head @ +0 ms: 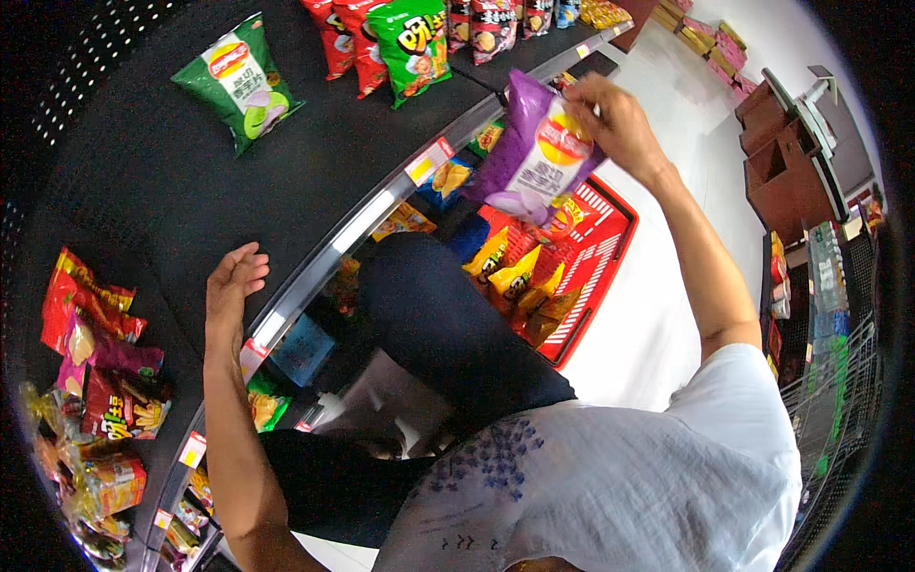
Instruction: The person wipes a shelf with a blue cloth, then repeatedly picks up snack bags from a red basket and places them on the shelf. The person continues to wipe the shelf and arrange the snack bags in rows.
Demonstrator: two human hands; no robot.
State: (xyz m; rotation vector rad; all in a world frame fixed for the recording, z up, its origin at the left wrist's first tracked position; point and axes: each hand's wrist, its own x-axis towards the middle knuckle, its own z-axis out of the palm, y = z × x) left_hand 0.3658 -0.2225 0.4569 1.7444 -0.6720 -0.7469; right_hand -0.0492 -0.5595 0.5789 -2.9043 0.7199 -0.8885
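Note:
A purple bag of potato chips (pixel 540 161) is pinched at its top corner in my right hand (pixel 615 125), held above a red plastic shopping basket (pixel 620 236). Inside the basket lie several yellow snack bags (pixel 516 275) and a red bag. My left hand (pixel 239 279) is over the black shelf (pixel 214 193), its fingers partly curled, holding nothing. Farther back on that shelf a green bag of chips (pixel 246 86) lies by itself. A bright green snack bag (pixel 413 46) stands beside red ones near the top.
Price tags line the metal shelf edge (pixel 343 229). Several snack bags (pixel 125 407) are at the shelf's left end, with more on a lower shelf. A brown checkout counter (pixel 786 171) stands at the right, near a wire rack (pixel 833 386). White floor shows beyond the basket.

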